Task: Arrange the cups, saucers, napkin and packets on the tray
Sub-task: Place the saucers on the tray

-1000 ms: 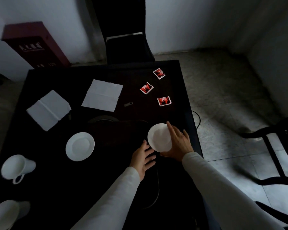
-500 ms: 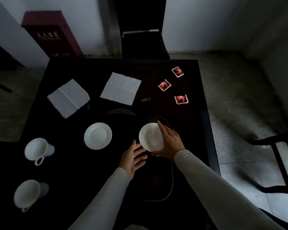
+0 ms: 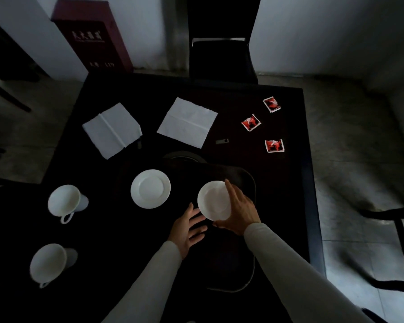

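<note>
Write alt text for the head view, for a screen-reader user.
A person's right hand holds a white saucer by its rim over a dark tray on a black table, the left hand open beside it. Left of it sit a second saucer and two cups; farther back lie two napkins and three red packets.

Red box (image 3: 91,36) reads "119"; other chars blurred.
</note>
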{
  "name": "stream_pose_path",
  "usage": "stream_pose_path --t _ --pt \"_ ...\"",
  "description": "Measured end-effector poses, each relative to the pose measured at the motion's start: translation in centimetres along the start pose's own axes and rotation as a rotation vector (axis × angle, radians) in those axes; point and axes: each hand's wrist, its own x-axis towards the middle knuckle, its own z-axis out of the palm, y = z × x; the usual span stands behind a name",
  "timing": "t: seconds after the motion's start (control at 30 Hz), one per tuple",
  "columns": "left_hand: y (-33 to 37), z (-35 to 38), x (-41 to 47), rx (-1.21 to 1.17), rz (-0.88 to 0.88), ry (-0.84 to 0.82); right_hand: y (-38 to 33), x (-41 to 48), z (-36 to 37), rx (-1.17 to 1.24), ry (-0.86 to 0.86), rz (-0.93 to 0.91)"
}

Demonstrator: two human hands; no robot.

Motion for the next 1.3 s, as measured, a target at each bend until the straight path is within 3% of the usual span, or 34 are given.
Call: stream_pose_path --t 0.77,1.03,1.3 --pt "0.1 1.1 -1.0 0.124 0.052 0.045 0.9 -0.4 -0.2 0.061 -0.038 -0.041" --pt "-1.2 -2.7 -5.2 0.156 0.243 0.168 -1.0 -3.8 0.4 0.003 0.014 -0.108" --pt "-2.3 -11.3 -10.8 0.033 0.414 0.269 -7.7 -8.3 4.6 0.109 0.001 -0.242"
